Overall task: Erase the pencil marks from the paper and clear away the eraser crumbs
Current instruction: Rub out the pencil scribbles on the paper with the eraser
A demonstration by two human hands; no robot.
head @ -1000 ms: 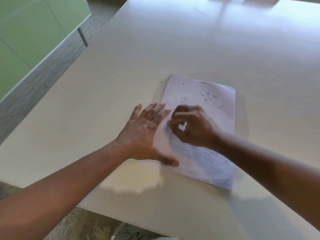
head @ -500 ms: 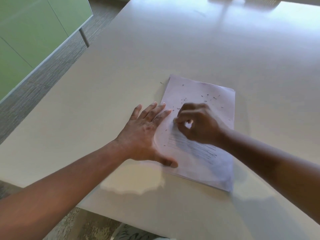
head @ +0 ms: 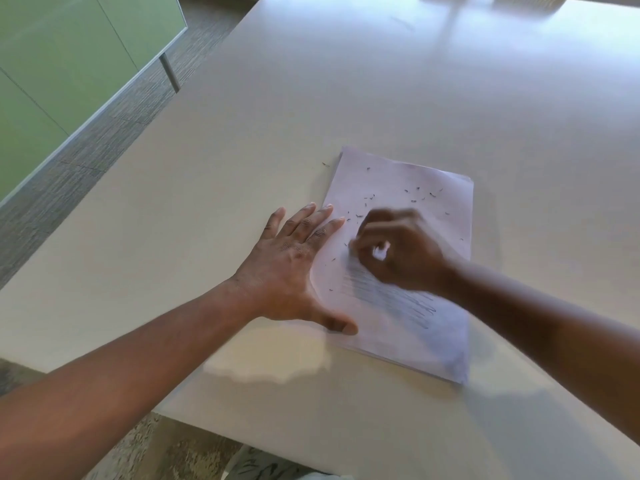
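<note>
A thin stack of white paper (head: pixel 429 344) lies on the beige table. Dark pencil scribbles (head: pixel 398 303) cover its near half. Several dark eraser crumbs (head: pixel 412 197) are scattered over its far half. My left hand (head: pixel 294 268) lies flat with spread fingers on the paper's left edge, thumb pressing near the lower left. My right hand (head: pixel 401 251), blurred by motion, pinches a small white eraser (head: pixel 380 251) and holds it against the sheet at the top of the scribbles.
The beige table (head: pixel 346 98) stretches far ahead and to the right; its near edge runs just below the paper. One crumb (head: pixel 325 164) lies on the table beside the paper's top-left corner. Grey carpet (head: pixel 114 116) and a green panel (head: pixel 62 64) sit at left.
My right hand has rubbed the eraser back and forth across the sheet, first rightward, then back left. A few more crumbs lie near my left fingertips. My left hand has stayed put.
</note>
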